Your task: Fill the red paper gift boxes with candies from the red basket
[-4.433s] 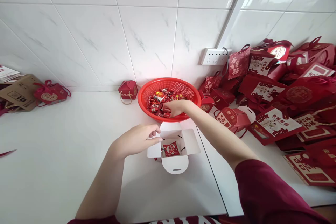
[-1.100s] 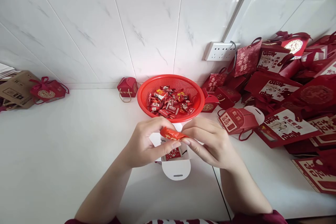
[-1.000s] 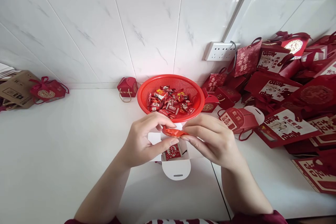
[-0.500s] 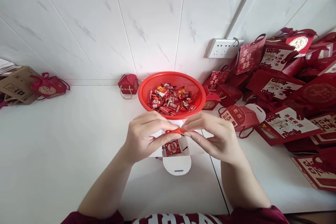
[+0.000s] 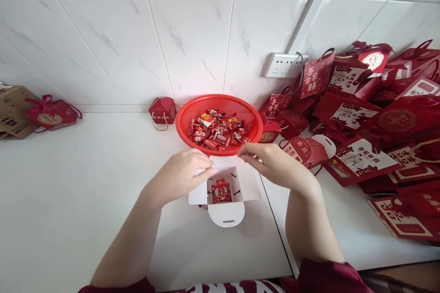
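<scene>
An open white box (image 5: 226, 214) stands on the counter with its flaps spread. Inside lie a red packet with a white heart (image 5: 222, 193) and a small orange-red packet (image 5: 220, 182) behind it. Over the box's left flap is my left hand (image 5: 185, 171), empty, with its fingers a little apart. My right hand (image 5: 271, 162) hovers above the right flap, near the basket's front rim, thumb and fingers apart and nothing between them. Just behind the box, a red plastic basket (image 5: 184, 121) holds several wrapped sweets (image 5: 220, 132).
Many red gift boxes and bags (image 5: 364, 160) are piled at the right, below a wall socket (image 5: 284, 65). A small red box (image 5: 162, 111) sits left of the basket. Farther left are a ribboned red box (image 5: 53, 114) and a cardboard box (image 5: 13, 112).
Both hands have let go of the orange-red packet and moved apart. That packet now lies in the white box. The whole view has shifted slightly.
</scene>
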A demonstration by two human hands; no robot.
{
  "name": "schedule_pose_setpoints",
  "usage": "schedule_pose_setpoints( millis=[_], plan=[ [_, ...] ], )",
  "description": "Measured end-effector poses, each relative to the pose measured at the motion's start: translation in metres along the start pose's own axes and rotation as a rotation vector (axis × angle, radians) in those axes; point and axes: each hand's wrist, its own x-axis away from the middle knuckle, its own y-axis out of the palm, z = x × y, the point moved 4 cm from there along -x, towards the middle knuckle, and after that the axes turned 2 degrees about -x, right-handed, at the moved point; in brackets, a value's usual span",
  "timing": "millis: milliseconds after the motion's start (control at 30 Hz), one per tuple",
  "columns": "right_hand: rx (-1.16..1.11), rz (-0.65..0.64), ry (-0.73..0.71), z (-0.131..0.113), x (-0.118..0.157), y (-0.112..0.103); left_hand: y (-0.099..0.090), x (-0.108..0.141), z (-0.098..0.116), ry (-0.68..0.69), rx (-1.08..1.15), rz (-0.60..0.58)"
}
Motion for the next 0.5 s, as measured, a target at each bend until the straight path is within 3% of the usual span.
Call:
schedule_pose_setpoints(
  millis=[100,200,367,500],
  plan=[
    [0.118,-0.06,0.14,0.023,-0.03,-0.018,0.02,-0.006,0.0,0.074,-0.058,-0.165],
    [0.197,-0.177,0.25,0.05,-0.078,-0.023,0.029,-0.008,-0.002,0.028,-0.064,-0.218],
    [0.223,-0.519,0.352,0.086,-0.138,0.016,0.03,-0.002,-0.002,-0.011,-0.044,-0.296],
    [0.31,-0.598,0.42,0.105,-0.156,0.042,0.031,0.001,-0.002,-0.024,-0.031,-0.33]
  ],
)
